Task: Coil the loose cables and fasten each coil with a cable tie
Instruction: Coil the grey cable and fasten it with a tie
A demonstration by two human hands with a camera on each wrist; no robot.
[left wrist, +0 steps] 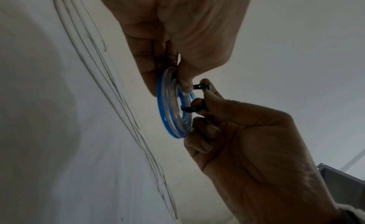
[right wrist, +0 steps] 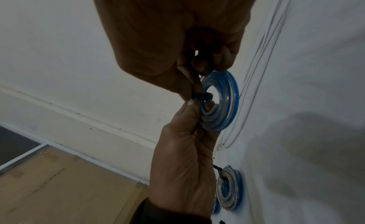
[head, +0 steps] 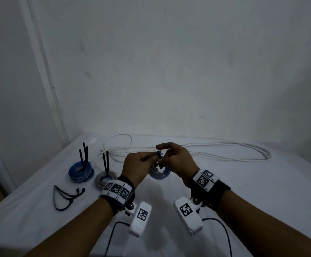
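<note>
In the head view, the left hand (head: 138,165) and the right hand (head: 177,158) are meeting above the white table (head: 243,191), both working at a black cable tie (head: 159,154) pinched between their fingertips, with a blue and clear coil (head: 160,172) hanging just below them. At 9 o'clock from the hands, 2 fastened coils (head: 81,171) are lying on the table, each with black tie tails standing upright. At 8 o'clock, spare black ties (head: 65,197) are lying loose. At 12 o'clock, a loose white cable (head: 225,151) is sprawling along the far edge. In the left wrist view, the left hand (left wrist: 177,32) is gripping the coil (left wrist: 169,105) at its upper rim, while the right hand (left wrist: 256,149) is pinching the cable tie (left wrist: 189,109) that is passing through the coil's centre. In the right wrist view, the right hand (right wrist: 173,40) is pinching the cable tie (right wrist: 201,97) at 9 o'clock on the coil (right wrist: 219,102), and the left hand (right wrist: 181,165) is holding the coil from below; another fastened coil (right wrist: 229,190) is lying at 6 o'clock.
</note>
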